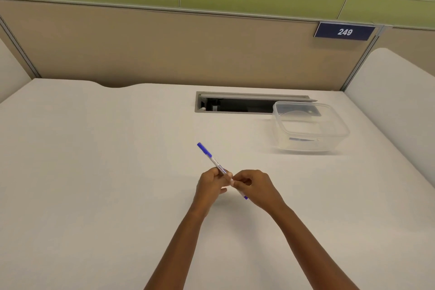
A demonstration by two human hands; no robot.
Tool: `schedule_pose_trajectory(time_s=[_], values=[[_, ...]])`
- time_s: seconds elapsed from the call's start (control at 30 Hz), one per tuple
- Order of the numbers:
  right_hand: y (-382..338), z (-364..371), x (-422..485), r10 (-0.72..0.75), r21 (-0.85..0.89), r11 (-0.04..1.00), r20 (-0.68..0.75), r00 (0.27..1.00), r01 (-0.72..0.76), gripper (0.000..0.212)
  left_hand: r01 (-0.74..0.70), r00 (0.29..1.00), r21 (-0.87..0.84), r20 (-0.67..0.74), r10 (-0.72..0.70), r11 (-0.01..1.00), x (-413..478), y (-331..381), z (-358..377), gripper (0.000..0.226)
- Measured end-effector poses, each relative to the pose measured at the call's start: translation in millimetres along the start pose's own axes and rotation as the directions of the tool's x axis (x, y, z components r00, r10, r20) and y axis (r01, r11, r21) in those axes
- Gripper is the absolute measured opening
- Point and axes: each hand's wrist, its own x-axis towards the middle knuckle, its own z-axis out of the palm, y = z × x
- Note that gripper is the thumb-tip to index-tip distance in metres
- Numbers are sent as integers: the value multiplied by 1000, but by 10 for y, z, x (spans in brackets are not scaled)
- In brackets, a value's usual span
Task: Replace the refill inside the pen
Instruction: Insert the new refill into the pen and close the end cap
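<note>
A white pen (pixel 213 160) with a blue cap at its far end points up and to the left above the white desk. My left hand (pixel 211 187) grips the pen's barrel near the middle. My right hand (pixel 255 188) pinches the near end of the pen, where a small blue tip (pixel 245 197) sticks out below the fingers. Both hands meet at the middle of the desk, and the pen's near half is hidden by my fingers. No loose refill shows on the desk.
A clear plastic box (pixel 310 128) stands at the back right, with something bluish lying at its bottom. Behind it an open cable slot (pixel 235 102) is cut into the desk (pixel 94 172). Partition walls close the back and both sides.
</note>
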Motion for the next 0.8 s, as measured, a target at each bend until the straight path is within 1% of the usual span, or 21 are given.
schedule_pose_trajectory(time_s=[0.1,0.17,0.23,0.3,0.33,0.37,0.4,0.43,0.5,0.53,0.6,0.63,0.7,0.73,0.8], values=[[-1,39,66,12,2,1000,-8,1000,-12,15,-22,1000,115,-16,24,993,62,-24,-5,13],[1,70,112,33,18,999,-24,999,-33,16,-58,995,253,-61,76,966,99,-65,-25,14],[7,115,168,70,12,998,-66,995,-69,15,-90,978,417,-132,158,904,109,-117,-51,22],[35,175,229,110,-8,994,-112,988,-111,15,-115,945,586,-185,270,802,107,-185,-99,24],[56,206,259,131,-16,991,-130,983,-134,15,-129,925,668,-187,332,733,107,-223,-130,21],[74,236,282,153,-22,987,-144,978,-158,14,-150,902,753,-160,400,641,123,-283,-169,18],[94,268,303,177,-24,983,-155,972,-183,12,-160,884,834,-116,453,528,146,-348,-209,16],[110,301,320,201,-22,978,-164,966,-207,9,-140,889,888,-82,451,438,185,-411,-251,21],[126,366,341,242,-28,967,-188,952,-252,5,-71,909,954,-58,414,290,244,-486,-310,39],[134,399,350,257,-41,962,-200,945,-270,5,-47,914,968,-59,402,248,261,-514,-336,43],[153,470,362,277,-60,953,-212,937,-296,13,-38,919,983,-35,393,177,271,-564,-382,36],[161,503,366,282,-62,952,-214,935,-301,17,-47,930,986,-15,368,160,281,-601,-407,36],[169,556,362,290,-69,948,-216,932,-311,19,-46,967,980,-4,253,192,278,-654,-443,61],[174,573,358,295,-70,946,-222,929,-317,19,-33,972,978,-16,234,205,264,-663,-452,70],[186,588,349,295,-61,946,-241,925,-318,19,-25,972,978,-24,232,207,257,-691,-481,76]])
